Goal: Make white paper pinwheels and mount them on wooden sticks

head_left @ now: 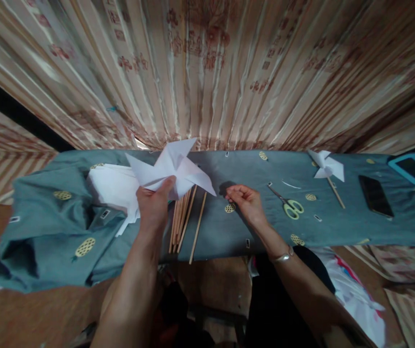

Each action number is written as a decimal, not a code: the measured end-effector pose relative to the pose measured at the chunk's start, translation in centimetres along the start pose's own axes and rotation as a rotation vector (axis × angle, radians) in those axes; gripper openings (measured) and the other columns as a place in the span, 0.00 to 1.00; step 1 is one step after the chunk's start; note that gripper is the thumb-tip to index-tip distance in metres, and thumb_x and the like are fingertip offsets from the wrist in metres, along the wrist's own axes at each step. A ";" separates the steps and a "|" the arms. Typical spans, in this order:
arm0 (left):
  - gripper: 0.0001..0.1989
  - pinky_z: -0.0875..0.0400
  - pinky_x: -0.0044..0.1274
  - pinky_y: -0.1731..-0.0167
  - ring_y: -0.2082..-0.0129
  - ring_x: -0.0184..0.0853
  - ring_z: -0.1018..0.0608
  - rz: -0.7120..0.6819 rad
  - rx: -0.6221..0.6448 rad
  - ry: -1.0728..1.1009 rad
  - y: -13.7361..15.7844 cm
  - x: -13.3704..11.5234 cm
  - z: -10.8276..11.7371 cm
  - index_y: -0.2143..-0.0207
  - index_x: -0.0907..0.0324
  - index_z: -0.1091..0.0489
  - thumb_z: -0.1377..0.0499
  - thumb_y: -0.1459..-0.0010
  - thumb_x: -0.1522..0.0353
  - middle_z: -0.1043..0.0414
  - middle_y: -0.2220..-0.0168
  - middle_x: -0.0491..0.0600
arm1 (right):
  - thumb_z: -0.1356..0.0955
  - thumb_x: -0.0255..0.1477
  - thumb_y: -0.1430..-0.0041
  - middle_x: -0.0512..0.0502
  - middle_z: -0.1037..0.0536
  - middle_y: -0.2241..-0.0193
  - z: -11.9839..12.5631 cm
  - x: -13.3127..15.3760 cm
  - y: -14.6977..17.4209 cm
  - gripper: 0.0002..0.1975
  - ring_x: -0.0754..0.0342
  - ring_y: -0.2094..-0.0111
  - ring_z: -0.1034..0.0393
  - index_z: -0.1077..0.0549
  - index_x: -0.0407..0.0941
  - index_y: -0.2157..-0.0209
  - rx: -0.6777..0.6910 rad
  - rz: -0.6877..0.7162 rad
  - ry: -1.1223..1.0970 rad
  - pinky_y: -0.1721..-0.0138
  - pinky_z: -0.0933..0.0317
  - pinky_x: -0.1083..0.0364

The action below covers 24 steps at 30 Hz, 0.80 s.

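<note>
The left hand (155,200) grips a white paper pinwheel (187,173) over wooden sticks (180,222) — the right hand (248,202) pinches its fingertips nearby, whether around anything cannot be told.

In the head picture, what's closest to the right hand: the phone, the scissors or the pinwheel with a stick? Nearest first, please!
1. Scissors: on the cloth, just right of the right hand.
2. Pinwheel with a stick: farther right, toward the cloth's back edge.
3. Phone: farthest right of the three, lying past the pinwheel.
</note>
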<state>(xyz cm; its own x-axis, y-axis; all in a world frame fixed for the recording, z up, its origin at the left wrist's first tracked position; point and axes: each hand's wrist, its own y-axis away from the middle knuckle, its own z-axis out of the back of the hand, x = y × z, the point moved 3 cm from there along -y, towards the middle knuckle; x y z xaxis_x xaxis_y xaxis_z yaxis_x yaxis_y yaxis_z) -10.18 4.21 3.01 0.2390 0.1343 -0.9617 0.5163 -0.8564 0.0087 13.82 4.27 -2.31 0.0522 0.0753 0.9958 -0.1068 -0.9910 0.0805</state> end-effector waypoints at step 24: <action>0.12 0.30 0.35 0.45 0.54 0.39 0.20 -0.199 -0.239 0.209 -3.1 -4.1 5.9 0.72 0.61 0.27 0.34 0.64 0.78 0.19 0.66 0.48 | 0.34 0.19 0.42 0.28 0.32 0.42 -17.2 3.2 -10.5 0.10 0.37 0.36 0.46 0.20 0.35 0.63 0.569 0.769 1.338 0.36 0.49 0.42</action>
<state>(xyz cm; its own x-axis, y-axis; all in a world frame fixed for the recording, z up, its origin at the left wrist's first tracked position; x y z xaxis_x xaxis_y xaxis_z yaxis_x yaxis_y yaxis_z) -17.62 3.32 5.27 0.2647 0.4069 -0.8743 0.7410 -0.6660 -0.0856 -1.95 16.86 0.76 -0.7120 -0.6873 0.1440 0.6718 -0.7263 -0.1451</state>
